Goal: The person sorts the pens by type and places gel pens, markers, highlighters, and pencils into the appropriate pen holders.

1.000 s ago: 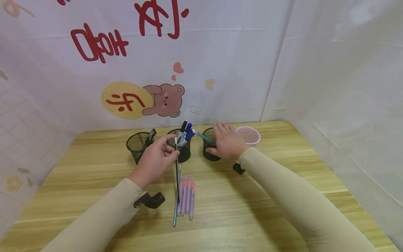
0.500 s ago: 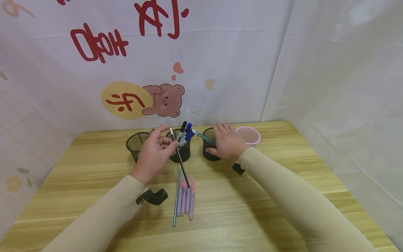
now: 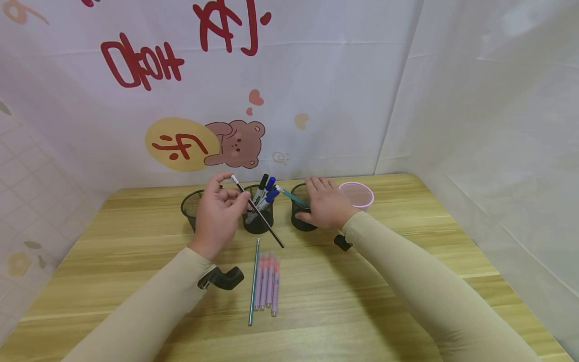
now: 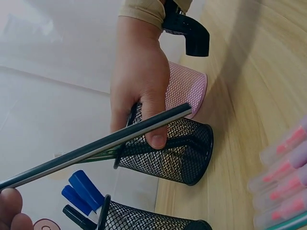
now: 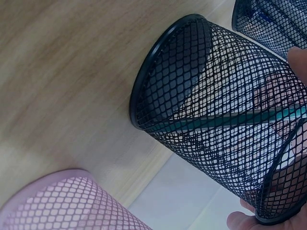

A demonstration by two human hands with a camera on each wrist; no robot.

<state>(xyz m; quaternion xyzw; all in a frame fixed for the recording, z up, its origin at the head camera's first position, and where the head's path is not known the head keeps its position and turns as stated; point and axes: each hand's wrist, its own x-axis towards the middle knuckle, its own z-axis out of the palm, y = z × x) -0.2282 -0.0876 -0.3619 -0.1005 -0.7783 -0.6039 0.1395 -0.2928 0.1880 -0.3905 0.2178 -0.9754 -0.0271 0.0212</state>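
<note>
My left hand (image 3: 218, 216) pinches a dark pencil (image 3: 267, 224) near its white eraser end. The pencil slants down to the right, its lower tip in front of the black mesh pen cups; in the left wrist view the dark pencil (image 4: 96, 148) crosses the picture. My right hand (image 3: 330, 206) grips a black mesh pen cup (image 3: 303, 224) by its side and rim, thumb on the near wall. A green pencil (image 3: 291, 195) leans inside that cup, seen through the mesh of the pen cup (image 5: 230, 86) in the right wrist view.
A green pencil (image 3: 254, 286) and several purple highlighters (image 3: 270, 289) lie on the wooden table (image 3: 325, 322). Another mesh cup (image 3: 253, 226) holds markers (image 3: 271, 195). At the left stands a third black cup (image 3: 189, 205), and at the right a pink mesh cup (image 3: 372, 202).
My left hand has lifted the dark pencil off the highlighters and tilted it, its lower tip swinging up and right. My right hand stays on its cup.
</note>
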